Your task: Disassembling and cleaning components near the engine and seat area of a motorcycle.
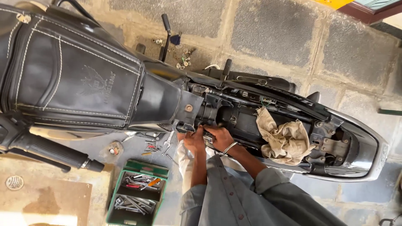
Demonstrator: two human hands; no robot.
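Your left hand [193, 140] and right hand [220, 136] close together on a small metal part [208, 137] at the near edge of the motorcycle frame [234, 119], likely stiff and greasy, so pinch it firmly by its edges.
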